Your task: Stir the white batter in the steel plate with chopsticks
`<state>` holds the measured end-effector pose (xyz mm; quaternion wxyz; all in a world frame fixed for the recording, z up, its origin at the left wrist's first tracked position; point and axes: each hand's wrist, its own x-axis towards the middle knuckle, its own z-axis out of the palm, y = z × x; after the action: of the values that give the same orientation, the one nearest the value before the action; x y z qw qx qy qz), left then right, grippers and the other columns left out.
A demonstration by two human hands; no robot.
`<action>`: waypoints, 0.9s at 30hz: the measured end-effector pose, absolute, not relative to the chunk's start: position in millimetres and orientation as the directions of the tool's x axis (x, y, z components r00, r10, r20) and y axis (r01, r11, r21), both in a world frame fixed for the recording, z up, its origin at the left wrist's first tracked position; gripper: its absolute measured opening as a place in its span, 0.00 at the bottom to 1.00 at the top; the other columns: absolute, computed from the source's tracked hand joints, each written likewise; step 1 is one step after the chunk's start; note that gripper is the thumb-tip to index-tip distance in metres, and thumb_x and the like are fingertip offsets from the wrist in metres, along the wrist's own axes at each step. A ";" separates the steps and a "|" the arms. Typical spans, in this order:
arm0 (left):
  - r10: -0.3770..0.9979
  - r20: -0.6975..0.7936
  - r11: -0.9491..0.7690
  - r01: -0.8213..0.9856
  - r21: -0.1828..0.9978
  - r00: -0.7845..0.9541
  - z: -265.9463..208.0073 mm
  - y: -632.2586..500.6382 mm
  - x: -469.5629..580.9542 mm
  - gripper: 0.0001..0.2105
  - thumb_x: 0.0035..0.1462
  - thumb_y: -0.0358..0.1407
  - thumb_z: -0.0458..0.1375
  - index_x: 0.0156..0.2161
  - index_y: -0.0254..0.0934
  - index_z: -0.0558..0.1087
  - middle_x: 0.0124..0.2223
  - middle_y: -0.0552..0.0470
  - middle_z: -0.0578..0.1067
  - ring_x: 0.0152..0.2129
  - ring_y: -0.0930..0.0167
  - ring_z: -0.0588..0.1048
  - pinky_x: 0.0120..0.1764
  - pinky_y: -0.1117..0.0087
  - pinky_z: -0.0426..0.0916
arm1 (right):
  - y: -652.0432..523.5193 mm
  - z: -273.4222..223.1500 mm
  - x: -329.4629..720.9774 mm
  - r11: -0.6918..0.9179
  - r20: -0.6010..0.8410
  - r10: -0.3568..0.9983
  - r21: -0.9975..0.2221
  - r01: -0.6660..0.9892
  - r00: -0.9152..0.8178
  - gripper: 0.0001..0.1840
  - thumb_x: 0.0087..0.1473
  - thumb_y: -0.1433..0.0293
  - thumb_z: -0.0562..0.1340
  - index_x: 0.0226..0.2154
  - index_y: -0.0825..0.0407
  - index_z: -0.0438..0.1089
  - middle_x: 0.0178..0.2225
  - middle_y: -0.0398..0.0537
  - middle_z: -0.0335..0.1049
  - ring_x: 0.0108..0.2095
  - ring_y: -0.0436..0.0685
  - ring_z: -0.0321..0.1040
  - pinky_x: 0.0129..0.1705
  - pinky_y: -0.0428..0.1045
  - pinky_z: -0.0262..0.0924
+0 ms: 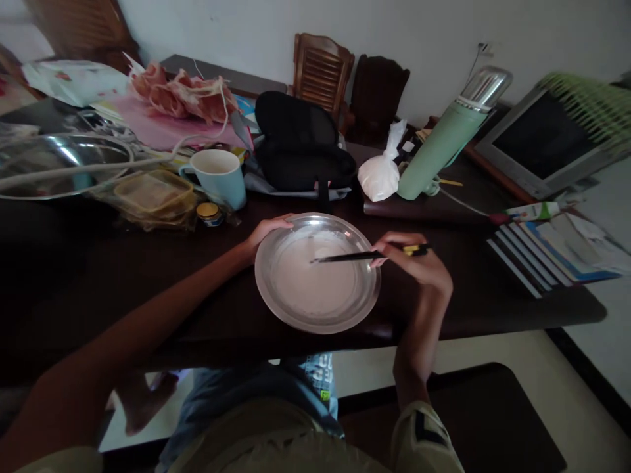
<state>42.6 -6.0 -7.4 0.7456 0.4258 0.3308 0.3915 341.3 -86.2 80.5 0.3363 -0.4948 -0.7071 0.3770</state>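
A shallow round metal bowl (318,324) sits at the front of the dark table, holding a pale, smooth, liquid batter (313,286). My left hand (270,230) grips the bowl's far left rim, with the thumb over the edge and the other fingers partly hidden. Dark chopsticks (348,257) with yellow marks near their back ends are pinched in my right hand (407,256). They reach across the right rim, and their tips are at the batter near the bowl's middle.
Behind the bowl stand a light blue mug (221,180), a small jar (210,213), a black bag (300,148), a tied bag of white powder (379,176) and a green thermos (444,148). Books (547,253) lie right; a large metal basin (64,151) lies left.
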 end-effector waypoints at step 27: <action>0.868 -0.134 0.321 -0.334 0.886 0.478 -10.6 -3.5 41.5 0.12 0.45 0.32 0.59 0.38 0.36 0.78 0.35 0.51 0.79 0.30 0.69 0.74 0.34 0.72 0.67 | -86.3 77.8 345.1 0.240 0.072 0.918 -0.884 0.402 -0.390 0.11 0.56 0.63 0.64 0.27 0.52 0.77 0.25 0.45 0.77 0.27 0.54 0.76 0.32 0.47 0.69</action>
<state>41.5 -3.5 -10.6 0.7489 0.4223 0.3159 0.4013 345.1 -86.3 77.8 0.3111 -0.4562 -0.7233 0.4146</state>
